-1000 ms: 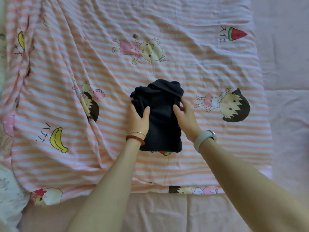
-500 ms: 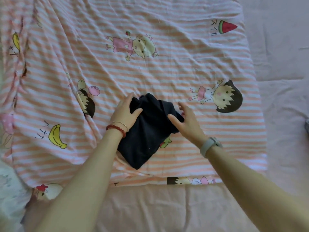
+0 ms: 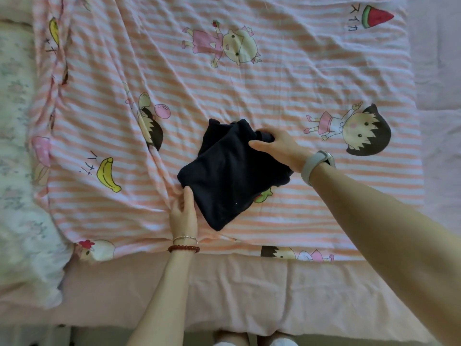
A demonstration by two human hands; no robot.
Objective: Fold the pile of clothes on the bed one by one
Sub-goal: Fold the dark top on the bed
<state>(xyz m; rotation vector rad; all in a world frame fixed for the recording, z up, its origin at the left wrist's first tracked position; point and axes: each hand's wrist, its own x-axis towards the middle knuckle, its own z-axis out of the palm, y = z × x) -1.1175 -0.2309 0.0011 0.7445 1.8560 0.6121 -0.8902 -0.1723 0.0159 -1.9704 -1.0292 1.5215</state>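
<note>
Folded navy garment (image 3: 229, 176), compact, tilted, on striped blanket (image 3: 287, 91)

striped cartoon sheet (image 3: 274, 91) (pink bed (image 3: 224, 290))

I read only hand-drawn characters printed on the striped sheet (image 3: 287, 91). Far beyond my right hand (image 3: 282, 148), beside a watermelon drawing (image 3: 375, 16), stands "スイカ". Left of my left hand (image 3: 183, 213), by a banana drawing (image 3: 107, 174), stands what looks like "バナナ", creased.
</note>
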